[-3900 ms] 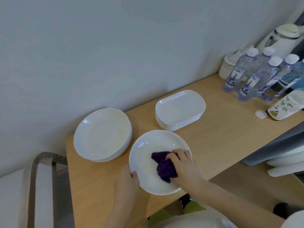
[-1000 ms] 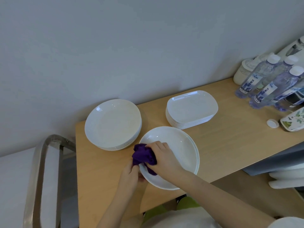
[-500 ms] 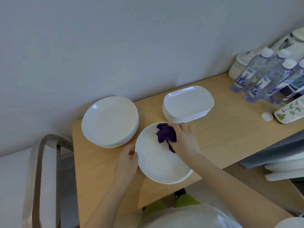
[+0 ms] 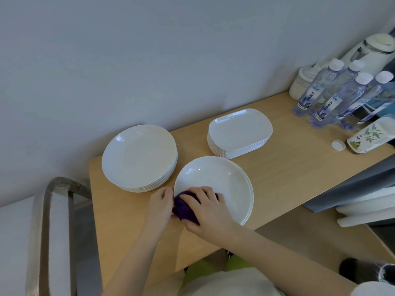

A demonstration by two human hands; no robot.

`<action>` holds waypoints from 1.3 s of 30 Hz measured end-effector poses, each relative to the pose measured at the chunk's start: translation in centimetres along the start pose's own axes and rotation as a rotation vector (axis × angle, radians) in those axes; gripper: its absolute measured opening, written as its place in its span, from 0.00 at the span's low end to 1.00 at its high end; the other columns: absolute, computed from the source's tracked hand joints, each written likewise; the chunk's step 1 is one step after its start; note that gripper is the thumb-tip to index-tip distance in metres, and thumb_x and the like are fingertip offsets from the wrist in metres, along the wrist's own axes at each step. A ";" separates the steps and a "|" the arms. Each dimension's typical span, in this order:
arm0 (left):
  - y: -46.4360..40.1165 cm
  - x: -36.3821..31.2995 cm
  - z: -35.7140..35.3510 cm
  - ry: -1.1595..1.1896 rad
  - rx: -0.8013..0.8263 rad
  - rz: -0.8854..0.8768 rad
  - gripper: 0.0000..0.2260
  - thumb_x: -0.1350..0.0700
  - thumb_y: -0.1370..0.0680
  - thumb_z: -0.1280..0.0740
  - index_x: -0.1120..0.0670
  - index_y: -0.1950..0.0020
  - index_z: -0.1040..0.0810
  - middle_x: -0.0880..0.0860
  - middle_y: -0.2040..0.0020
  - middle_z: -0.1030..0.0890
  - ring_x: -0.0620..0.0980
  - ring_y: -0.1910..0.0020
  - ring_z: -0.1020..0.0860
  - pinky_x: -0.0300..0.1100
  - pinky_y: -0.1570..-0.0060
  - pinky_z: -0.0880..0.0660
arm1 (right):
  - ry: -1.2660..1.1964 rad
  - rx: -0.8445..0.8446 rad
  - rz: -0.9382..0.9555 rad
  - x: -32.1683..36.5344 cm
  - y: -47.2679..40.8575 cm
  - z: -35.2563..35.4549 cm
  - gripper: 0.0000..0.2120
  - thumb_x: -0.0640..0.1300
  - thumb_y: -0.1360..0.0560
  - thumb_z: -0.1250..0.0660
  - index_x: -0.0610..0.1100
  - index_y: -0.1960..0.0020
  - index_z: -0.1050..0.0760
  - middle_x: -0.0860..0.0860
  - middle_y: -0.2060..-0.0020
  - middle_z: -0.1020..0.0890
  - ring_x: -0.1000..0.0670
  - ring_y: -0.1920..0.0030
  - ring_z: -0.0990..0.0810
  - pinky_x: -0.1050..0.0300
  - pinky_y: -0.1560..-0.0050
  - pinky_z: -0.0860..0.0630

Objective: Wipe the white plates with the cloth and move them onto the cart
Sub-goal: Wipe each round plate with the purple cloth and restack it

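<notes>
Plate being wiped: a round, glossy white ceramic plate (image 4: 218, 180) is lying on the smooth light-wood tabletop (image 4: 288, 167) near its front edge, apparently atop another like it.
Cloth: a crumpled, fuzzy purple cloth (image 4: 184, 208) is sitting on the plate's left rim.
Right hand (image 4: 208, 212): it is gripping the cloth with curled fingers and pressing it down.
Left hand (image 4: 159, 207): its fingers are curling round the plate's left edge, steadying it.
Other plates: a stack of round white plates (image 4: 139, 157) is standing at back left, and a stack of rounded-rectangular white plates (image 4: 239, 131) is just behind the wiped plate.
Cart: a brushed-metal tubular cart frame (image 4: 49, 210) is showing at the left.
Extras: clear plastic water bottles with white caps (image 4: 333, 97) are crowding the far right.
</notes>
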State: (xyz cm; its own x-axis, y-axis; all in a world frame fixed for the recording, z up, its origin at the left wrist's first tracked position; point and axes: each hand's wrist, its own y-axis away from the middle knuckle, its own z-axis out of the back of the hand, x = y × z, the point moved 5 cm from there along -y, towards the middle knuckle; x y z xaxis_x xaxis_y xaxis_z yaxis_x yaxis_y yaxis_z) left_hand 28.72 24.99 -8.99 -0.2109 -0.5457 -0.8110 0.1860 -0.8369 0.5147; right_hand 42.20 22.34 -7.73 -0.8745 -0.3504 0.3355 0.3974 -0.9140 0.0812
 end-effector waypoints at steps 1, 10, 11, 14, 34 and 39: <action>-0.1 -0.1 -0.2 -0.084 0.012 -0.041 0.08 0.57 0.20 0.41 0.48 0.49 0.23 0.53 0.52 0.19 0.57 0.55 0.19 0.56 0.57 0.19 | 0.026 0.016 -0.012 -0.3 0.6 0.0 0.25 0.58 0.26 0.37 0.53 0.31 0.35 0.52 0.32 0.32 0.45 0.33 0.36 0.44 0.38 0.34; 0.9 -1.0 -1.0 -0.421 -0.006 -0.212 0.21 0.59 0.23 0.38 0.44 0.32 0.29 0.44 0.44 0.21 0.46 0.49 0.23 0.42 0.53 0.24 | 0.284 -0.127 -0.128 -6.9 2.7 2.7 0.22 0.47 0.42 0.20 0.52 0.49 0.20 0.51 0.47 0.19 0.42 0.49 0.20 0.47 0.57 0.23; 0.9 -1.1 -1.0 -0.418 -0.006 -0.204 0.21 0.60 0.23 0.38 0.44 0.32 0.28 0.45 0.44 0.21 0.47 0.49 0.23 0.44 0.52 0.23 | 0.322 -0.164 -0.137 -7.4 2.2 3.0 0.22 0.47 0.42 0.20 0.51 0.49 0.19 0.50 0.48 0.18 0.41 0.49 0.20 0.47 0.58 0.23; 1.0 -1.1 -1.0 -0.398 -0.004 -0.194 0.21 0.62 0.23 0.40 0.44 0.33 0.27 0.46 0.47 0.20 0.47 0.50 0.23 0.42 0.55 0.24 | 0.418 -0.221 -0.147 -8.4 0.4 3.1 0.21 0.46 0.40 0.22 0.50 0.48 0.20 0.49 0.47 0.19 0.41 0.50 0.20 0.47 0.57 0.25; 0.5 -0.4 -0.9 -0.223 0.026 -0.179 0.27 0.67 0.25 0.39 0.31 0.50 0.24 0.37 0.61 0.18 0.45 0.56 0.20 0.50 0.56 0.20 | 0.015 -0.102 0.075 -2.4 -2.1 0.4 0.20 0.61 0.29 0.39 0.54 0.41 0.24 0.56 0.41 0.23 0.46 0.40 0.28 0.47 0.42 0.31; 0.2 -0.4 -1.3 -0.252 -0.017 -0.153 0.22 0.66 0.24 0.38 0.46 0.36 0.25 0.48 0.49 0.20 0.50 0.49 0.22 0.54 0.50 0.21 | 0.033 -0.057 0.183 -2.3 0.8 -0.4 0.17 0.60 0.30 0.32 0.55 0.44 0.24 0.55 0.46 0.21 0.47 0.45 0.24 0.47 0.50 0.24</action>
State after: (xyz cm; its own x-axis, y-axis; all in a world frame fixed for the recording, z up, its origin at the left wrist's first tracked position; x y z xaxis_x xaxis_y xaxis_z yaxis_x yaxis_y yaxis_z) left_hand 30.10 25.10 -8.88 -0.4692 -0.4084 -0.7830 0.1492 -0.9105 0.3856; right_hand 44.44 22.30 -8.80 -0.7981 -0.5176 0.3084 0.5351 -0.8442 -0.0320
